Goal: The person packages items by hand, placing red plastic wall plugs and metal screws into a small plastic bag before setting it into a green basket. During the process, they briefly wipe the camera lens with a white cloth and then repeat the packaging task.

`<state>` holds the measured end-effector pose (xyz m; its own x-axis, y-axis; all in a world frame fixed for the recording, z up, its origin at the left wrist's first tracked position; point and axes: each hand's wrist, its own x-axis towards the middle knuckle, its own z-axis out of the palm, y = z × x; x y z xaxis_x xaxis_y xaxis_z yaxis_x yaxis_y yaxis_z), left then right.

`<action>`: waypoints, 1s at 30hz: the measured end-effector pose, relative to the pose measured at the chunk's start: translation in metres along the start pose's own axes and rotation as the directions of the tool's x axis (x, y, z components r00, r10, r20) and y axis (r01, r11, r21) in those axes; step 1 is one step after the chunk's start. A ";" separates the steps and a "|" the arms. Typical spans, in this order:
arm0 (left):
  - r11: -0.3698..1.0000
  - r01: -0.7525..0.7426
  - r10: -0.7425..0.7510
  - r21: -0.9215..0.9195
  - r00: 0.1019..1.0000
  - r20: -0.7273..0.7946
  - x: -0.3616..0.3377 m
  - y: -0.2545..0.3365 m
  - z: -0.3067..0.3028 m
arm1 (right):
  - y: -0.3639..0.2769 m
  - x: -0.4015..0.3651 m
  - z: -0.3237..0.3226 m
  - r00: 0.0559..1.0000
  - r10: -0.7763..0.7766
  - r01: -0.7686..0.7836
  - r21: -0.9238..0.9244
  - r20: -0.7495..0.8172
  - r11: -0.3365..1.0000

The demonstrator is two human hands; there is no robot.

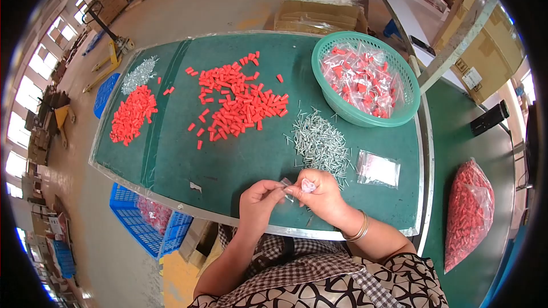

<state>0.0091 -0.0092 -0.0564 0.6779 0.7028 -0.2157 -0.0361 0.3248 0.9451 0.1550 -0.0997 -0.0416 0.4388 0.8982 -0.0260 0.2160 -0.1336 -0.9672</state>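
My left hand [261, 202] pinches one edge of a small clear plastic bag [286, 183] near the table's front edge. On the bag's other side is my right hand [319, 194], its thumb and finger closed on the same bag, with a crumpled bit of clear plastic [308, 185] held against the fingers. What the bag contains is too small to tell. Just beyond my right hand lies a heap of silver screws [322, 142]. A flat stack of clear bags [378, 169] rests to the right of them. Red plugs [240, 100] are spread over the middle of the green table [257, 159].
A green basket [415, 102] of filled bags stands at the back right. More red plugs [134, 114] and silver screws [138, 76] lie at the far left. A blue crate [128, 208] sits below the table; a big bag of red plugs [469, 214] rests on the right-hand surface.
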 end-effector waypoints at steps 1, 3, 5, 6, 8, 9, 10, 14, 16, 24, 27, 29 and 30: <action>1.000 -0.004 0.004 0.002 1.000 -0.003 0.000 -0.001 0.001 | 0.001 0.000 0.001 1.000 -0.003 0.003 0.006 -0.011 1.000; 1.000 -0.007 0.008 0.008 1.000 -0.012 -0.001 -0.001 0.002 | 0.002 -0.002 0.002 1.000 0.020 -0.019 0.051 -0.021 0.999; 1.000 -0.007 0.007 0.016 1.000 -0.025 -0.002 0.000 0.004 | 0.002 -0.004 0.003 0.997 0.073 -0.071 0.127 -0.016 0.989; 1.000 -0.003 0.004 0.018 1.000 -0.028 -0.001 0.000 0.003 | 0.001 -0.004 0.001 0.994 0.111 -0.113 0.206 0.021 0.972; 1.000 0.001 -0.001 0.024 0.999 -0.041 0.000 0.002 -0.002 | -0.003 0.001 -0.003 0.979 0.174 -0.202 0.356 0.110 0.912; 0.999 0.006 -0.005 0.034 0.999 -0.033 0.001 0.004 -0.004 | -0.004 0.002 -0.006 0.971 0.193 -0.233 0.367 0.144 0.900; 0.999 0.012 -0.011 0.046 1.000 -0.026 0.001 0.006 -0.007 | -0.004 0.004 -0.009 0.961 0.210 -0.265 0.379 0.180 0.887; 0.993 0.008 -0.008 0.114 1.000 0.000 0.004 0.016 -0.013 | -0.009 0.004 -0.014 0.943 0.208 -0.290 0.338 0.260 0.895; 0.987 -0.004 0.003 0.160 1.000 0.010 0.006 0.017 -0.015 | -0.003 0.005 -0.015 0.941 0.175 -0.269 0.329 0.289 0.905; 0.925 -0.154 0.163 0.347 0.987 0.005 0.010 0.012 -0.018 | -0.010 0.008 -0.018 0.896 0.279 -0.397 0.342 0.344 0.852; 0.705 -0.383 0.500 0.597 0.866 -0.034 0.008 0.019 -0.006 | -0.006 0.004 -0.012 0.955 0.204 -0.259 0.268 0.216 0.928; 0.416 -0.473 0.712 0.777 0.701 0.045 0.003 0.027 -0.002 | -0.008 0.002 -0.005 0.986 0.141 -0.155 0.196 0.083 0.968; 0.497 -0.462 0.655 0.735 0.755 0.031 0.001 0.026 0.000 | -0.006 0.002 -0.004 1.000 0.012 -0.013 0.103 0.010 0.995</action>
<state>0.0083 0.0000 -0.0321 0.5112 0.7234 0.4641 0.2089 -0.6284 0.7493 0.1578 -0.0986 -0.0351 0.4326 0.9007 -0.0406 0.1190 -0.1017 -0.9877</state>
